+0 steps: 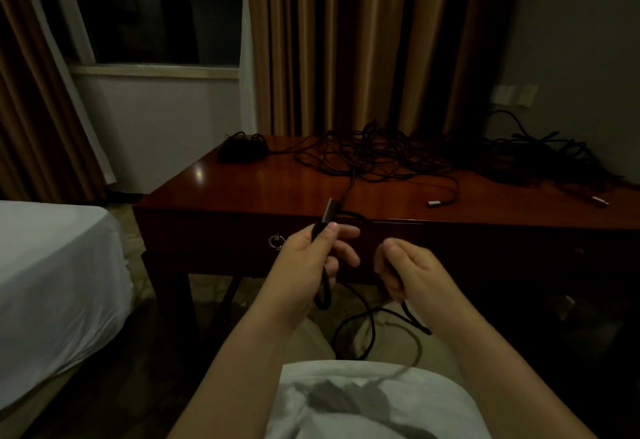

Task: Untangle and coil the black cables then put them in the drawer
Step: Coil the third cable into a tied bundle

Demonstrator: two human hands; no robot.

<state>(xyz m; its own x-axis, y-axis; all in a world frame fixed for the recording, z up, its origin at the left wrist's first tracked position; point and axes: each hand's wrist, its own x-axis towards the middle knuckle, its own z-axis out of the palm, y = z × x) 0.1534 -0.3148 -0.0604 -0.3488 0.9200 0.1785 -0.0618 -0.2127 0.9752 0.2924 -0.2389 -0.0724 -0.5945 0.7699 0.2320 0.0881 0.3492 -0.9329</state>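
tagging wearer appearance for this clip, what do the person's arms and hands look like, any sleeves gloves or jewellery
Both forearms are bare up to the bottom edge of the picture, so no sleeves show. The left hand and right hand are ungloved, with short plain nails on the fingers that show. No ring, watch or bracelet is visible, though the dim light could hide something small. A white top covers the torso.

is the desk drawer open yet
No, the drawer front sits flush with the desk, while both hands hold a black cable.

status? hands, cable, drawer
Left hand and right hand both grip one black cable, partly looped. Tangled pile still on desk. Drawer closed.
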